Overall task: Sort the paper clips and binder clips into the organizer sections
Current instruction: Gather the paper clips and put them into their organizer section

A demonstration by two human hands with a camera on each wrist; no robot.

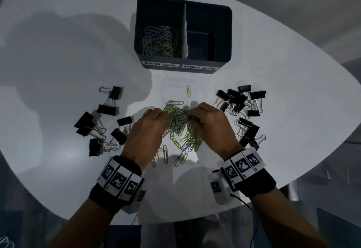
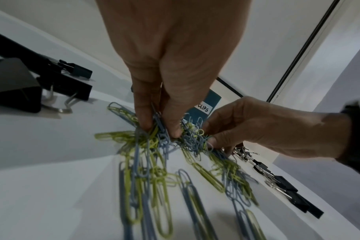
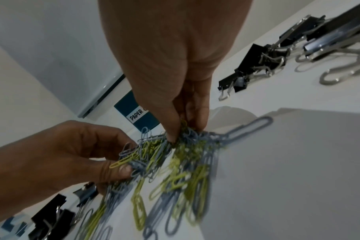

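A tangle of yellow-green and blue-grey paper clips (image 1: 179,128) lies on the white table in front of me. My left hand (image 1: 159,114) pinches its left side and my right hand (image 1: 190,114) pinches its right side, fingertips nearly meeting. In the left wrist view my left hand's fingers (image 2: 144,120) dig into the clips (image 2: 154,162). My right hand's fingers (image 3: 173,129) do the same in the right wrist view. The dark blue organizer (image 1: 230,36) stands behind, its left section holding paper clips (image 1: 160,42). Black binder clips lie in a left group (image 1: 103,126) and a right group (image 1: 240,101).
The organizer's front bears labels PAPER CLIPS (image 1: 161,64) and BINDER CLIPS (image 1: 199,67). One yellow paper clip (image 1: 188,91) lies alone between the pile and the organizer. The table edge (image 1: 175,222) curves close to my wrists. A cable (image 1: 246,204) trails from my right wristband.
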